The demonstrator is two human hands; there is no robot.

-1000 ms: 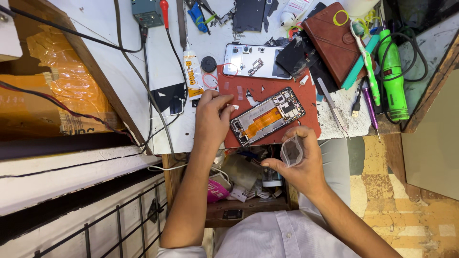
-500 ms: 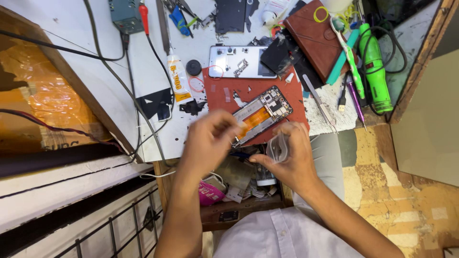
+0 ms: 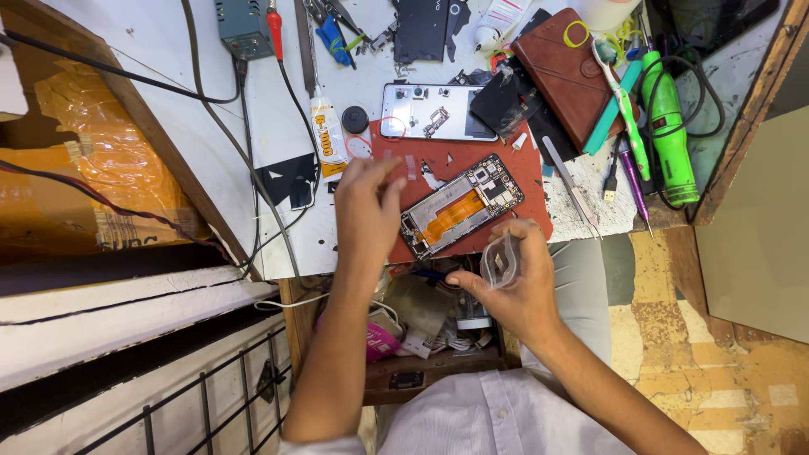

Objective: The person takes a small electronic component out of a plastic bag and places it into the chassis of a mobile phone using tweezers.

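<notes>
Cluttered white bench (image 3: 211, 168) is carrying an opened phone (image 3: 462, 206) lying on a red mat (image 3: 506, 164). Left hand (image 3: 366, 206) is hovering beside it, fingers seemingly pinching something tiny, blurred. Right hand (image 3: 514, 282) is gripping a small clear container (image 3: 499, 261) below the phone. Fitting a part looks underway; next calls for steady placement.
</notes>
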